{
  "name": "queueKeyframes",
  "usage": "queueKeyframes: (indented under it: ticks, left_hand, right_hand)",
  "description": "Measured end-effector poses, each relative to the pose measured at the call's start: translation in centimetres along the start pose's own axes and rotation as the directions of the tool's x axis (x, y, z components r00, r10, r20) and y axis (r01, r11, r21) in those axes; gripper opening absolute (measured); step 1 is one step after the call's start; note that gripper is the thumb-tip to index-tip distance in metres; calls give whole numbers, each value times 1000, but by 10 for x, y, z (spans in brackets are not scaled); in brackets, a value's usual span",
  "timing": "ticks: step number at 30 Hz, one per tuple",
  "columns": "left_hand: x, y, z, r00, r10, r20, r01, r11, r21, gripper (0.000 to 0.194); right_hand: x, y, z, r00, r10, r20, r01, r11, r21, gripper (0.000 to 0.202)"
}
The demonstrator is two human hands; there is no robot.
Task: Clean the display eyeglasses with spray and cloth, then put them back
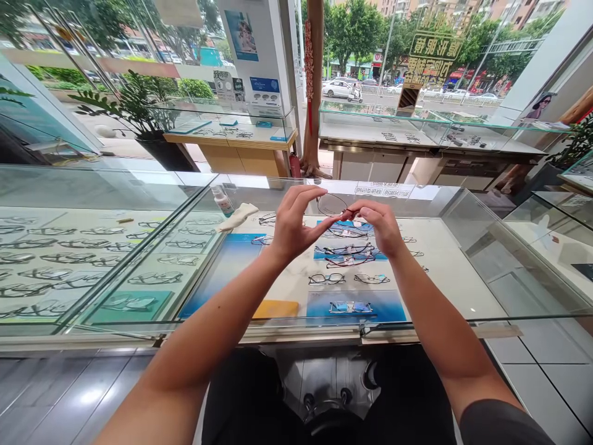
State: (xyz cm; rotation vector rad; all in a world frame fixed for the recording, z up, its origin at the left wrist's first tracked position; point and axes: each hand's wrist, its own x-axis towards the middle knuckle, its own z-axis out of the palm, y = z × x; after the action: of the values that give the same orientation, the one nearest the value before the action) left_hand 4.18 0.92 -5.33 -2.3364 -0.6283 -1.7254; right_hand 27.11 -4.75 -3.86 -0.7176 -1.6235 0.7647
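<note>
A pair of eyeglasses (332, 204) with a thin dark rim is held up above the glass counter (287, 324), between my two hands. My left hand (293, 224) is closed on its left side, fingers at the top and thumb reaching across below the lens. My right hand (380, 226) pinches the right part near the bridge, and its fingers hide the rest of the frame. Under the glass, below my hands, lie several other eyeglasses (327, 279) on white and blue surfaces. A small spray bottle (223, 201) and a pale cloth (238, 217) rest to the left of my left hand.
A neighbouring display case (60, 281) on the left holds rows of eyeglasses. An orange-yellow item (277, 308) lies inside the counter near its front edge. Beyond stand more display cases (370, 131), a potted plant (143, 117) and a wooden trunk-like post (314, 80) by the windows.
</note>
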Motion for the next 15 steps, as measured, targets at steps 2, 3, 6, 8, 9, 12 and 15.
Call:
queueKeyframes:
  ticks: [2, 3, 6, 8, 9, 12, 15]
  left_hand:
    - [1, -1, -1, 998, 61, 21, -61, 998, -10, 56]
    - [1, -1, -1, 995, 96, 32, -95, 995, -18, 57]
    - [1, -2, -1, 991, 122, 50, -121, 992, -25, 57]
    - [1, -2, -1, 997, 71, 10, -71, 997, -5, 57]
    - [2, -3, -2, 999, 39, -30, -39, 999, 3, 57]
    - [4, -4, -4, 984, -70, -163, 71, 997, -3, 54]
    - [6, -5, -4, 959, -181, -220, 173, 983, -56, 52]
  right_hand:
    - [0, -1, 0, 1000, 4, 22, -3, 999, -34, 37]
    - [1, -1, -1, 1000, 4, 24, -3, 999, -48, 37]
    - [2, 0, -1, 999, -4, -39, 1, 998, -67, 34]
    - [2, 2, -1, 988, -28, -154, 15, 996, -86, 32]
    - [2, 3, -1, 974, -50, -222, 25, 993, -112, 32]
    - [0, 5, -1, 930, -131, -345, 43, 967, -252, 35]
    - [-2, 7, 2, 922, -227, -314, 79, 903, -422, 40]
